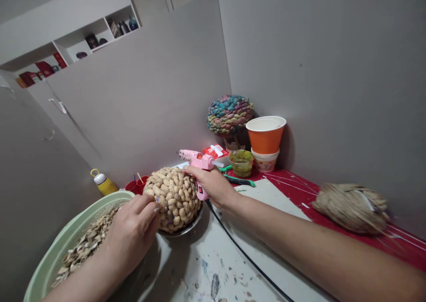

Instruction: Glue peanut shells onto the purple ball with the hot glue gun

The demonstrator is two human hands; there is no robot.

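Note:
A ball covered in peanut shells [178, 200] rests in a shallow metal bowl [186, 230] on the table. My right hand [214, 184] grips a pink hot glue gun [196, 159] by its handle, above the ball's right side. The gun's nozzle points left, and its black cord [242, 253] trails down across the table. At the ball's left side, my left hand [136, 224] has its fingers curled together against the shells; whatever is between the fingertips is hidden. Left of that hand, a green strainer basket [46, 260] holds loose peanut shells [88, 240].
Behind are a multicoloured shell-covered ball [229, 115], an orange paper cup stack [266, 135], a yellow-green plastic cup [241, 163] and green-handled pliers [239, 180]. A bundle of twine [351, 208] lies right; a yellow bottle [104, 184] stands left. Grey panels enclose the table's back.

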